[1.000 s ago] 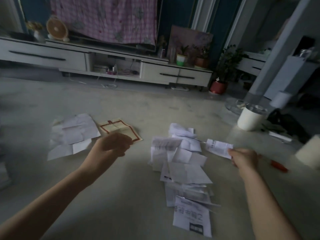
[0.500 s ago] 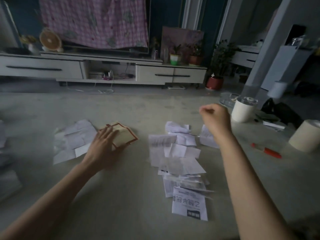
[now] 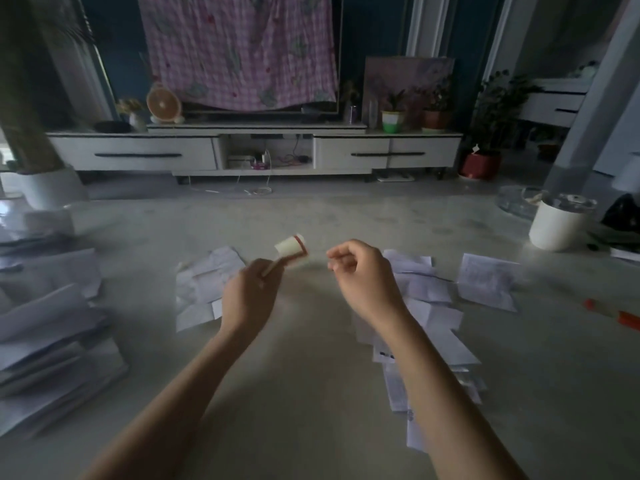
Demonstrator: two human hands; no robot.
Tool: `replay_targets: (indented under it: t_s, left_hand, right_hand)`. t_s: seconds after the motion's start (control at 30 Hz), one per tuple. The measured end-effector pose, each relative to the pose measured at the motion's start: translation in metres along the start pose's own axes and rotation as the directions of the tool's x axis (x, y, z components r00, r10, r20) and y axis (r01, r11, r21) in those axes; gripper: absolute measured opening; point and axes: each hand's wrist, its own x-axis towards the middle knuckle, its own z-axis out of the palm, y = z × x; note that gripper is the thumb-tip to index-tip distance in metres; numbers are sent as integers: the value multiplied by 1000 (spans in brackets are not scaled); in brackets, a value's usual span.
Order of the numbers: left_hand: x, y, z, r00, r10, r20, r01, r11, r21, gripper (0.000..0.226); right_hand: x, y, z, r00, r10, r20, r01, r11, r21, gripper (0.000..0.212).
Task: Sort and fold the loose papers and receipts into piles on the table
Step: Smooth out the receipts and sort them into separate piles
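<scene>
Left hand [image 3: 250, 295] grip pinches the red-bordered paper [image 3: 291, 247], raised for folding. Right hand [image 3: 360, 268] grip: loosely curled, empty, likely approaching to assist.

The pale table [image 3: 311, 393] is strewn with paper piles [image 3: 429, 306] at centre, stacked sheets [image 3: 52, 341] at left, and a white cup [image 3: 557, 226] and a red pen [image 3: 620, 315] at right.

Pale paper, red trim

I saw a cream card [image 3: 290, 247] edged red, white receipts [image 3: 424, 292], a pink checked cloth [image 3: 239, 50], an orange pen [image 3: 620, 315].
</scene>
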Motion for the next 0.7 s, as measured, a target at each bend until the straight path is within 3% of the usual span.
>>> replay_targets:
  t_s: [0.03,0.07,0.13,0.2,0.27,0.37,0.5,0.63,0.7]
  left_hand:
    - [3,5,-5,994,-105,12,105,973,-206,21]
    - [5,11,-12,974,-217,71,225,856,-466,21]
    - [2,24,-22,880,-327,345,466,451,-761,16]
    - [-5,34,-28,792,-257,554,604,190,-774,17]
    - [-12,41,-29,757,-161,634,650,79,-756,18]
    - [-21,47,-28,774,-57,631,633,86,-769,24]
    - [-23,47,-29,786,24,617,610,128,-782,32]
    - [-24,49,-30,788,48,614,594,206,-778,36]
    - [-21,47,-33,773,8,635,597,332,-731,48]
  right_hand:
    - [-3,-1,1,1000,-15,-10,15,1000,2,16]
    - [-5,-4,5,1000,-18,-19,19,1000,24,16]
    - [-10,-7,13,999,31,-8,-30,994,104,30]
    - [-15,-9,18,992,111,56,-120,968,220,51]
    - [-17,-9,20,969,200,141,-240,894,379,59]
    - [-18,-9,20,915,334,225,-403,744,534,69]
    - [-14,-7,24,886,374,273,-461,645,610,94]
    - [-12,-5,21,892,374,253,-442,604,663,73]
    - [-13,-5,18,901,382,209,-413,600,685,63]
